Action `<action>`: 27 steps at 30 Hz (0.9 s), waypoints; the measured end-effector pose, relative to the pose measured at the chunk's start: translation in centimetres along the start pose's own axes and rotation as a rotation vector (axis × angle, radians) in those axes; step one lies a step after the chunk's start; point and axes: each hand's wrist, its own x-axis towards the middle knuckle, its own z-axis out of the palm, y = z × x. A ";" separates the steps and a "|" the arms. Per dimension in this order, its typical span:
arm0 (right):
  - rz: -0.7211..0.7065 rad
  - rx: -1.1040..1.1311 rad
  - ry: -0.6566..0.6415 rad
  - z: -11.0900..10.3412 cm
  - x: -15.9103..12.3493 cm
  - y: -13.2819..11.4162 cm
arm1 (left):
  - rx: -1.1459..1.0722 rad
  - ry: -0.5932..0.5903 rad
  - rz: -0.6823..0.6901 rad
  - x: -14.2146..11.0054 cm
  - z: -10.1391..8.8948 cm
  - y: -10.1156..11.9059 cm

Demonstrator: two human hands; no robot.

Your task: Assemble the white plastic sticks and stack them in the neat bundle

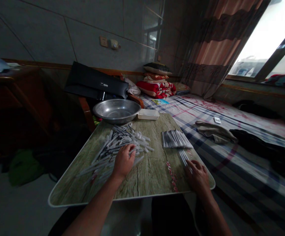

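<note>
Loose whitish pen-like sticks point(122, 139) lie in a jumbled pile on the left half of the small wood-pattern table point(149, 183). My left hand point(124, 160) is at the pile's near right edge, fingers curled toward the thumb; what lies between them is too small to make out. My right hand point(198, 173) is closed round a few whitish sticks point(183, 158) near the table's right edge. Just beyond it, a neat side-by-side row of similar sticks point(176, 139) lies on the table, close to the far ends of the held ones.
A wide metal basin point(117, 109) and a shallow white plastic box point(148, 114) stand at the table's far end. Behind the basin a black monitor-like panel point(96, 82) leans on a wooden chair. A bed with a checked sheet point(189, 118) adjoins the right side.
</note>
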 end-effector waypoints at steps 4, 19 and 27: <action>-0.023 0.022 -0.010 0.2 0.0 0.1 | -0.013 0.007 -0.004 0.1 -0.1 0.1; -0.147 0.161 -0.027 -2.7 3.2 -6.2 | -0.102 0.082 -0.079 0.7 -0.3 -0.1; -0.346 0.195 -0.348 -2.5 10.7 -18.3 | -0.168 0.224 -0.135 1.0 -0.4 -0.6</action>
